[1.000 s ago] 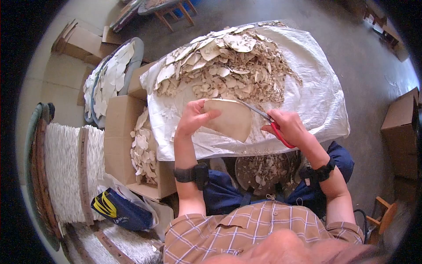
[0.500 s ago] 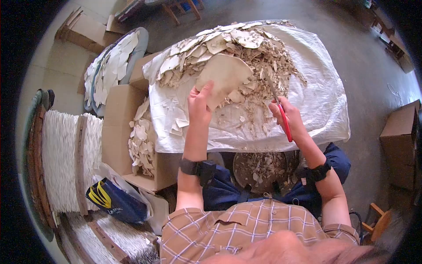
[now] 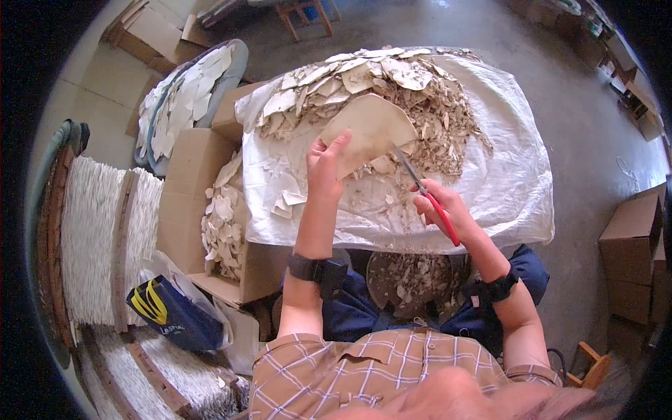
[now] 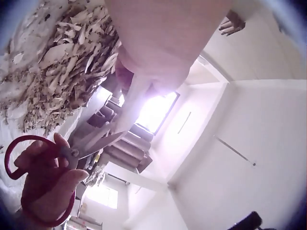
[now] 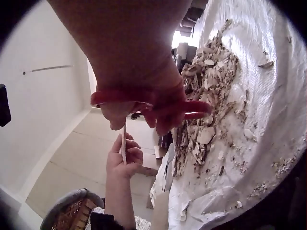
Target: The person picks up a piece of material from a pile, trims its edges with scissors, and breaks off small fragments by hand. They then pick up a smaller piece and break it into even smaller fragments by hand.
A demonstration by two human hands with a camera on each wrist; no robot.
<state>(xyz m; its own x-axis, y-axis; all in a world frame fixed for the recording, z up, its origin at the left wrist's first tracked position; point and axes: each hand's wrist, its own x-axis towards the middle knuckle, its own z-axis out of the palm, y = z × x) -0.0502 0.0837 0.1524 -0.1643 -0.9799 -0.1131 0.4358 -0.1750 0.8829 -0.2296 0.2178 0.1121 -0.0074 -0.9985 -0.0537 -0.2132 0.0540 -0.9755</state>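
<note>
Red scissors (image 3: 444, 220) gripped in right fingers (image 3: 423, 204), sheet (image 3: 372, 131) pinched in left fingers (image 3: 339, 143), blades (image 4: 103, 144) hidden only from right wrist.

Over the right side of the white sheet (image 3: 518, 150), from near corner to far corner, a hand could pass low. The tall heap of scraps (image 3: 434, 112) blocks the far left corner and the far edge's middle. Nearer in, the big pale piece (image 3: 371, 129), the scissors (image 3: 442, 215) and both forearms (image 3: 316, 224) bar the way. Beyond the left edge stands an open cardboard box (image 3: 183, 203).
</note>
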